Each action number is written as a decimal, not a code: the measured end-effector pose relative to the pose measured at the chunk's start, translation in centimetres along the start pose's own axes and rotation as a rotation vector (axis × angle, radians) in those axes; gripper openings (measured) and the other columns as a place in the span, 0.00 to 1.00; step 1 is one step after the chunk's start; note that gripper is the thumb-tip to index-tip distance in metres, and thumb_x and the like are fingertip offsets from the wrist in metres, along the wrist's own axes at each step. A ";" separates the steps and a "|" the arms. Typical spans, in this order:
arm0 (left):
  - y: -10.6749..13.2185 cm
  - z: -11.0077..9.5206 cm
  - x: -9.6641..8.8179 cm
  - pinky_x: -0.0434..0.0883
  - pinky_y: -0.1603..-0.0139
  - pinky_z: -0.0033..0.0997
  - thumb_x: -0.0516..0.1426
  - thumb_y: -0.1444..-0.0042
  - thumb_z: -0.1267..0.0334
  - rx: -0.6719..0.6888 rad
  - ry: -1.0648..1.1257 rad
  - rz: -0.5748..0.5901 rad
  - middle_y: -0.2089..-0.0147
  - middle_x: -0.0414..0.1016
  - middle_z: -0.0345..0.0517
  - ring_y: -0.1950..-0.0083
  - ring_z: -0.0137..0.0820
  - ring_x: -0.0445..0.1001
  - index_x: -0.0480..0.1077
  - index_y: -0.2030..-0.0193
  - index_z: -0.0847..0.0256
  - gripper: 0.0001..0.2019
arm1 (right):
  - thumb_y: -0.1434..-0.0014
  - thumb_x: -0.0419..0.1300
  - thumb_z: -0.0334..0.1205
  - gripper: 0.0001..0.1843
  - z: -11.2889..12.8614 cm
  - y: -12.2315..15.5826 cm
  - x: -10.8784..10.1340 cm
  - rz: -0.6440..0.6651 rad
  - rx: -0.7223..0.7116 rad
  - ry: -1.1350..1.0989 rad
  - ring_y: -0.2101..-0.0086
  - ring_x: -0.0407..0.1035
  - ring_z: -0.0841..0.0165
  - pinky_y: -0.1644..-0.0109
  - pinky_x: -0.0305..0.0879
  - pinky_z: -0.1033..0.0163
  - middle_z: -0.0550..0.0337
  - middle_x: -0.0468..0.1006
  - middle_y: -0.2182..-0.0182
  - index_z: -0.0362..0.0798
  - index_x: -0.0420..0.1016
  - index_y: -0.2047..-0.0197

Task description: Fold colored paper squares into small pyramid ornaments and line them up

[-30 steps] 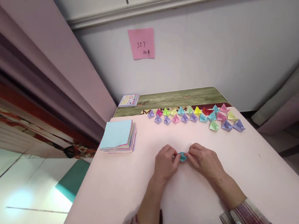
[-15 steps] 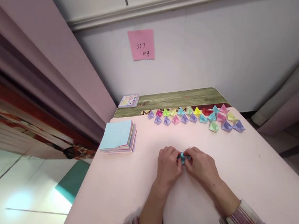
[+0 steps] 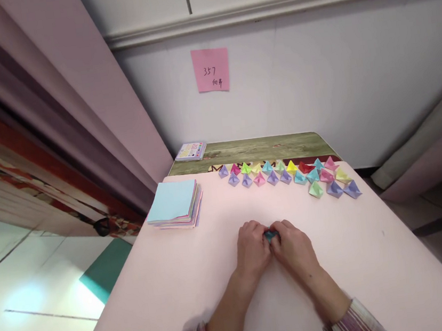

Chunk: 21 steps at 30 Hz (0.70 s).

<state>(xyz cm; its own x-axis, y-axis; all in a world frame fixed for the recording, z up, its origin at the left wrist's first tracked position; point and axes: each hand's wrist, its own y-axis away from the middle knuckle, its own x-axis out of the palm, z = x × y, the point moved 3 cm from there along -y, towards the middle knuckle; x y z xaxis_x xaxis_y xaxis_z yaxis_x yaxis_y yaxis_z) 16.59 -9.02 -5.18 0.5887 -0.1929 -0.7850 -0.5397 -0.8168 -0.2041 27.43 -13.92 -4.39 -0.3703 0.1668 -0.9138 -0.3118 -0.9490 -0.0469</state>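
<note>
My left hand [image 3: 252,248] and my right hand [image 3: 294,248] meet knuckle to knuckle at the middle of the pink table [image 3: 378,264]. Both pinch a small teal folded paper piece [image 3: 270,234], which is mostly hidden between the fingertips. Beyond the hands, along the table's far edge, lie several small folded paper shapes [image 3: 287,177] in purple, pink, green, yellow, red and blue. A stack of coloured square paper [image 3: 174,202] with a light blue top sheet sits at the far left of the table.
A pack of paper [image 3: 191,151] lies on a green wooden surface [image 3: 267,149] behind the table. A pink note [image 3: 211,69] hangs on the white wall. A curtain [image 3: 75,92] hangs at left, and the floor drops away past the table's left edge.
My two hands have drawn closer together, closing round the teal paper piece so that less of it shows. The camera has tilted slightly.
</note>
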 end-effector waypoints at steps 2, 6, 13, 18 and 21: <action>0.1 -0.1 0.1 0.65 0.56 0.38 0.52 0.49 0.78 -0.041 -0.005 -0.012 0.63 0.73 0.47 0.58 0.37 0.69 0.72 0.65 0.59 0.12 | 0.42 0.53 0.30 0.09 0.1 0.1 -0.2 0.011 -0.004 0.009 0.72 0.69 0.70 0.73 0.50 0.66 0.58 0.75 0.66 0.48 0.74 0.63; 0.5 -1.0 0.2 0.65 0.62 0.34 0.52 0.48 0.77 -0.112 -0.057 0.021 0.65 0.73 0.47 0.62 0.35 0.71 0.73 0.68 0.60 0.11 | 0.40 0.53 0.30 0.08 0.3 0.5 -0.9 0.061 -0.004 0.060 0.72 0.70 0.70 0.72 0.51 0.66 0.57 0.75 0.67 0.47 0.74 0.65; 0.6 -2.2 -0.1 0.61 0.67 0.30 0.50 0.44 0.72 -0.188 -0.192 0.154 0.66 0.72 0.46 0.67 0.31 0.69 0.72 0.70 0.61 0.10 | 0.37 0.51 0.34 0.11 0.6 0.8 -1.1 0.153 0.018 0.153 0.67 0.73 0.65 0.68 0.56 0.65 0.54 0.77 0.65 0.48 0.75 0.60; 0.2 -2.2 -0.3 0.62 0.63 0.31 0.50 0.45 0.72 -0.214 -0.210 0.182 0.64 0.71 0.48 0.62 0.34 0.71 0.72 0.68 0.61 0.10 | 0.40 0.53 0.34 0.11 0.2 0.1 -1.1 0.175 0.002 0.153 0.63 0.74 0.64 0.64 0.60 0.64 0.51 0.78 0.61 0.46 0.76 0.58; 0.2 -1.8 0.0 0.63 0.59 0.31 0.51 0.46 0.71 -0.232 -0.182 0.181 0.61 0.72 0.50 0.59 0.35 0.71 0.72 0.66 0.62 0.09 | 0.41 0.55 0.37 0.10 0.0 -0.2 -1.2 0.185 -0.003 0.149 0.62 0.74 0.63 0.63 0.61 0.64 0.52 0.78 0.62 0.47 0.77 0.60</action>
<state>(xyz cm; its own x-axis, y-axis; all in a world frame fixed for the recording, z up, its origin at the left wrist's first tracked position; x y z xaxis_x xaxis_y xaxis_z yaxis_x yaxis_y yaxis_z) 17.57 -10.12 -4.12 0.3675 -0.2630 -0.8921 -0.4620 -0.8841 0.0704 27.91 -13.89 -3.28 -0.2878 -0.0512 -0.9563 -0.2481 -0.9605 0.1261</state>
